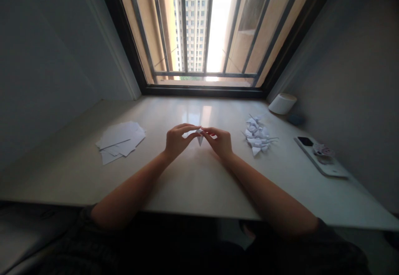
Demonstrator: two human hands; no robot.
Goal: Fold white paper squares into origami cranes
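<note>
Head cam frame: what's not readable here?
All head view.
folded paper: tiny, half covered by fingers of the left hand and right hand; shape unclear.
folded pile: too small and dim to count.
flat device: blurred object on top, unidentifiable.

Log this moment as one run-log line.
left hand: pinches folded paper piece | right hand: pinches it too | left of hands: flat paper sheets | right of hands: folded paper pile, phone
</note>
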